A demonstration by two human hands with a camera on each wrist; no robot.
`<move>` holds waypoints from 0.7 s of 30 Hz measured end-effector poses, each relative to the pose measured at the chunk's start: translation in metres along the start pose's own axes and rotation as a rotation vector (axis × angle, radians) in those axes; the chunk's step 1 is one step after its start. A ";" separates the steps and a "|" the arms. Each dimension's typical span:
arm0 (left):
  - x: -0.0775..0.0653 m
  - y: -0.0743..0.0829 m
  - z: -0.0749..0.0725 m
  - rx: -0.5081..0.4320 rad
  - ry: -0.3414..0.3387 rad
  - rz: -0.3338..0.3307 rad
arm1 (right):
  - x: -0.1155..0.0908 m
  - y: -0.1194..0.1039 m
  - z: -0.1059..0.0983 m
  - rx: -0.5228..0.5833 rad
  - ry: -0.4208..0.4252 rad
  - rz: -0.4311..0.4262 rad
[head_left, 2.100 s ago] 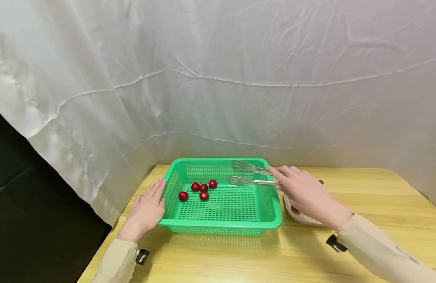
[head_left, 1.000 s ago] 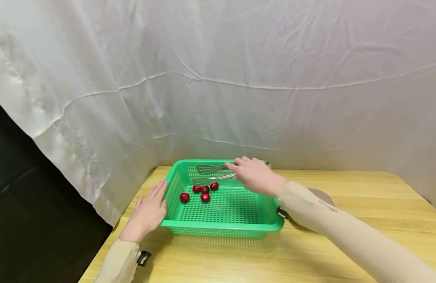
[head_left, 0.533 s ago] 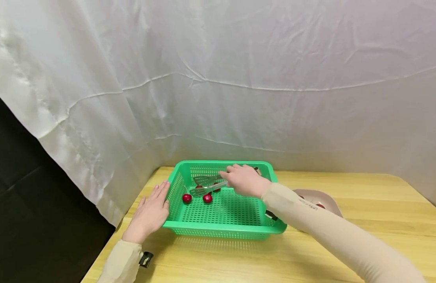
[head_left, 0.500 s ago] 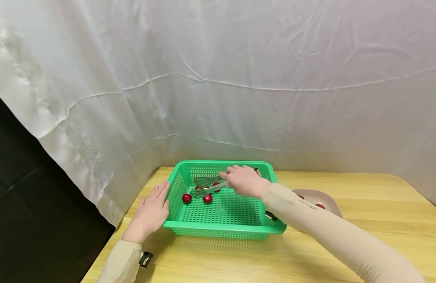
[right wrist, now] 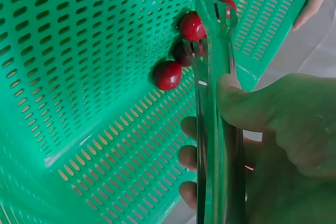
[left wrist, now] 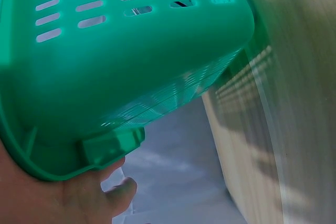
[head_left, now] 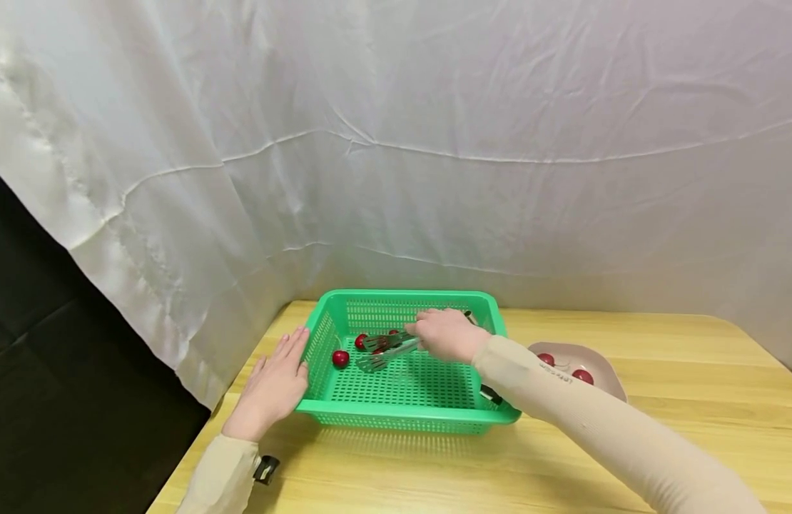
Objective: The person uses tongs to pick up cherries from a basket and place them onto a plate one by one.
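My right hand (head_left: 449,334) holds metal tongs (head_left: 396,353) inside a green slotted basket (head_left: 402,412). In the right wrist view, thumb and fingers press the tongs (right wrist: 212,145) from both sides. The tong heads are near several dark red cherries (right wrist: 168,75); one lies partly behind a head, and I cannot tell whether any is pinched. A single cherry (head_left: 341,358) sits apart on the left. My left hand (head_left: 272,389) lies with straight fingers on the basket's left rim. The left wrist view shows that hand (left wrist: 68,195) against the rim, partly hidden by it.
A pale pink plate (head_left: 604,371) with two cherries (head_left: 583,376) stands right of the basket, partly behind my right sleeve. Beneath is a wooden table (head_left: 678,357). A light cloth (head_left: 434,214) hangs behind, and a dark surface (head_left: 68,385) is on the left.
The right hand has brought the tongs leftward from the basket's right side, then down among the cherries. Their heads have come closer together. My left hand stays on the rim.
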State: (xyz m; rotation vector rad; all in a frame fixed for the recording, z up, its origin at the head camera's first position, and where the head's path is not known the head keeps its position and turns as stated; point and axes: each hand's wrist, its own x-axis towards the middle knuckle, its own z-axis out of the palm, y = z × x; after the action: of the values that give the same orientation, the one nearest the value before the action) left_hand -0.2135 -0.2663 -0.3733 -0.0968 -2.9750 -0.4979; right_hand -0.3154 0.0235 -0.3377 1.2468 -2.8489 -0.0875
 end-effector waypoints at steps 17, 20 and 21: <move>0.000 0.001 -0.001 0.001 -0.004 0.006 | 0.001 0.000 -0.007 -0.022 0.047 0.003; 0.001 0.001 -0.001 -0.002 -0.003 0.008 | 0.001 0.000 -0.015 -0.025 0.079 -0.004; 0.001 0.000 -0.001 -0.004 -0.002 0.008 | 0.001 0.000 -0.018 -0.032 0.087 -0.006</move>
State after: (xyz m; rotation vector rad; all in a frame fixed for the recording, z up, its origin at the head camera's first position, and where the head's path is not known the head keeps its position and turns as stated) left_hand -0.2141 -0.2663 -0.3726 -0.1105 -2.9748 -0.5035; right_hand -0.3149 0.0222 -0.3196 1.2217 -2.7597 -0.0773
